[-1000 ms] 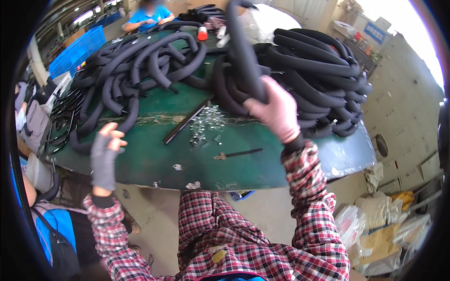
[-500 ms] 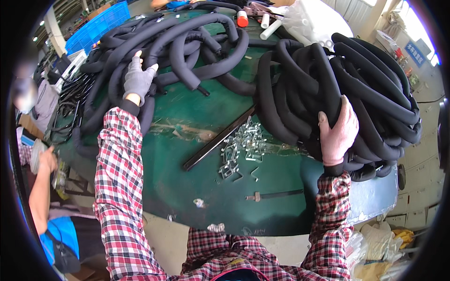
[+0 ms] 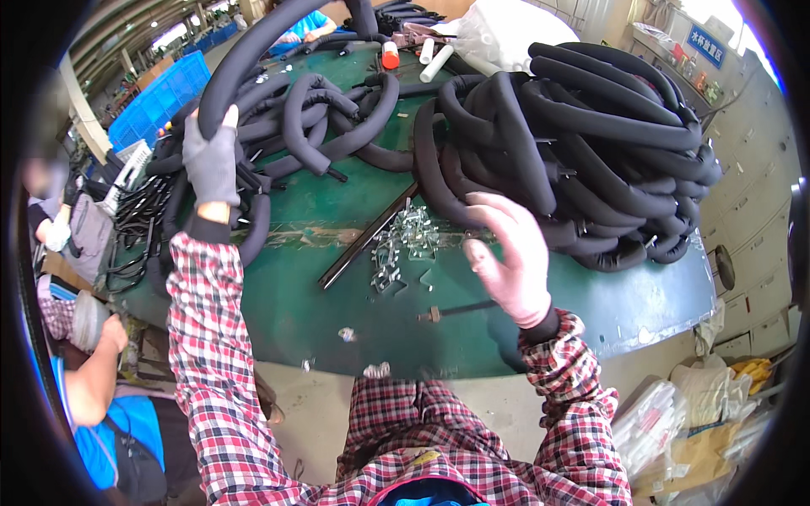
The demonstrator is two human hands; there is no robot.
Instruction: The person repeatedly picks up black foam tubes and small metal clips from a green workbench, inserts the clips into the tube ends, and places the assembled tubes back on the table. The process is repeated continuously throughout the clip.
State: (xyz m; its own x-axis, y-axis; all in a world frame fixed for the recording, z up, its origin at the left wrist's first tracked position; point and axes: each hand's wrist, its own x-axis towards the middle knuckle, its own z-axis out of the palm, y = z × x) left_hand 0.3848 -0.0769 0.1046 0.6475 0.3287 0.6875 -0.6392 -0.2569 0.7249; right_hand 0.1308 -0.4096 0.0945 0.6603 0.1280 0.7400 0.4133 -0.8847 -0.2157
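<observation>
My left hand [image 3: 213, 164], in a grey glove, is closed round a thick black foam-covered tube [image 3: 253, 61] that arcs up and away past the top edge. Below it lies a loose heap of similar curved tubes [image 3: 295, 118]. My right hand [image 3: 509, 263], in a pale pink glove, hovers over the table with fingers apart and nothing in it. Just beyond it rises a large pile of black foam tubes [image 3: 582, 126]. Small bent metal clips [image 3: 412, 236] lie scattered near the middle, beside a slim black bar [image 3: 363, 244].
The green table [image 3: 295, 316] carries a dark strip with a metal end [image 3: 434, 314] near its front. White rolls [image 3: 436, 64], an orange-ended roll [image 3: 390, 56] and a plastic bag [image 3: 506, 34] lie at the back. A blue crate [image 3: 160, 101] stands far left; a co-worker [image 3: 101, 405] is at left.
My left hand has taken hold of a foam tube and raised it from the heap. The right hand has left the right-hand pile and moved leftward. The view has shifted.
</observation>
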